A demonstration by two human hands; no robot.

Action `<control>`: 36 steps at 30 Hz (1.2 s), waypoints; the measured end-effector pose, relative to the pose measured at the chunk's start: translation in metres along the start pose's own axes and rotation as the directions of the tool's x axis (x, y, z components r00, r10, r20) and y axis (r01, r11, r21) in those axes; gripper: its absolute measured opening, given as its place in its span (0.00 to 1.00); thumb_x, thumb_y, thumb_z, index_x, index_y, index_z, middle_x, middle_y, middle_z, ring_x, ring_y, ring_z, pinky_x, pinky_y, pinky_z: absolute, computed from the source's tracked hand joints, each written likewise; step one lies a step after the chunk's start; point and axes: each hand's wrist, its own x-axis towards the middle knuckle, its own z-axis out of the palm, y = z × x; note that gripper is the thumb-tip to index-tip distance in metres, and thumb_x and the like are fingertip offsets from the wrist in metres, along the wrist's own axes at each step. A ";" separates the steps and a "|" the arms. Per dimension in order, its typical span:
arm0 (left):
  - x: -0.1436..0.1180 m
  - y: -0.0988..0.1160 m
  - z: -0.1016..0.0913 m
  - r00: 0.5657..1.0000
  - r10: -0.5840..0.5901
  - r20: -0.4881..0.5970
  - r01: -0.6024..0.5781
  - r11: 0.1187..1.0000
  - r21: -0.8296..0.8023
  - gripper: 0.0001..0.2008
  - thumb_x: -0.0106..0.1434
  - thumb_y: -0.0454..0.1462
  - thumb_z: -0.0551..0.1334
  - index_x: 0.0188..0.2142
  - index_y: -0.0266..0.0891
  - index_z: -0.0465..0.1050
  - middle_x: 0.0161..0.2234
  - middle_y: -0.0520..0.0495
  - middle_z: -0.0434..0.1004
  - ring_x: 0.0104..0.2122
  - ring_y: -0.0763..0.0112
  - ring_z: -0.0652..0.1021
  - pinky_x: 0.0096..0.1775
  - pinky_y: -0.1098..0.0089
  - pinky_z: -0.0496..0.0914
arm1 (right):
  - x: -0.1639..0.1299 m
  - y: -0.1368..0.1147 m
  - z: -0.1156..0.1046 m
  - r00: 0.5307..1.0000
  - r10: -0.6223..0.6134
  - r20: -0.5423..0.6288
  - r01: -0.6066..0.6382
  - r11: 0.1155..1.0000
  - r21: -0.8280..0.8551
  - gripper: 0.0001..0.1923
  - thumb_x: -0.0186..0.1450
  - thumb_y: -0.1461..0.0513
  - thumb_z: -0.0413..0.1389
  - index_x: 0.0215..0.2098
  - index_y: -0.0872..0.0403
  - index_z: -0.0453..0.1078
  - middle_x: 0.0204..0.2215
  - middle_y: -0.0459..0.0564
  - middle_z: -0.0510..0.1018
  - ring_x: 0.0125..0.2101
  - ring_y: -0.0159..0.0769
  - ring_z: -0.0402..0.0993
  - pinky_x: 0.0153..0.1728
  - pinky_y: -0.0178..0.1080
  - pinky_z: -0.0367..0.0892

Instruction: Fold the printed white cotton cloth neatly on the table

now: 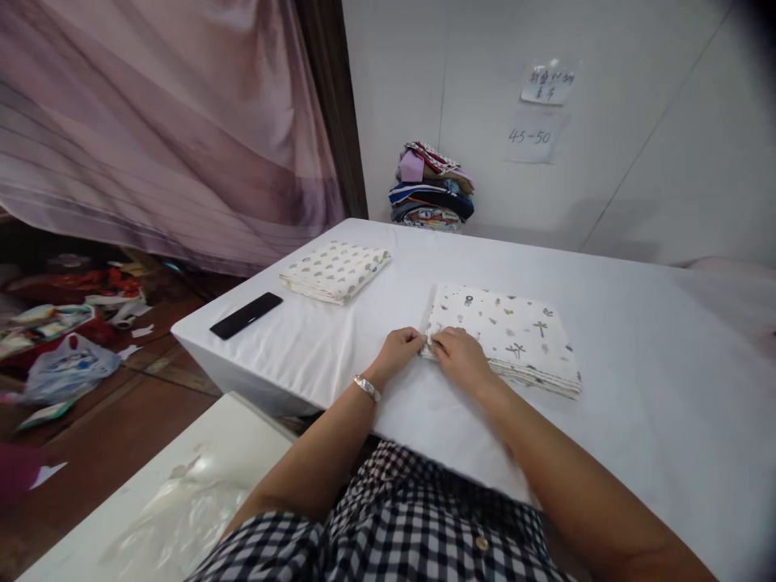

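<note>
- Checked shirt [400, 525] fills the bottom of the view, just below the table's near edge.
- Both forearms reach over that edge onto the white table [636, 420].
- Left hand [397, 353], with a bracelet [367, 388] at the wrist, pinches the near-left corner of the folded printed cloth [509, 335], fingers drawn together on its layers.
- Right hand [461, 356] lies on the same corner, just beside the left, fingers curled narrowly onto the fabric.
- That cloth lies flat about mid-table, near the front edge.
- Second folded cloth [335, 271] sits toward the left edge, well apart.
- Black phone [246, 315] lies by the near-left corner.
- Stack of clothes [432, 187] stands at the far edge against the wall.
</note>
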 end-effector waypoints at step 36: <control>-0.011 0.003 0.002 0.999 0.030 0.032 -0.034 0.989 0.144 0.08 0.50 0.41 0.61 0.24 0.38 0.69 0.22 0.54 0.68 0.24 0.75 0.66 0.27 0.73 0.59 | -0.007 0.006 0.017 0.988 0.031 -0.148 0.000 0.979 0.203 0.09 0.67 0.63 0.47 0.38 0.52 0.70 0.34 0.49 0.75 0.38 0.37 0.68 0.39 0.38 0.62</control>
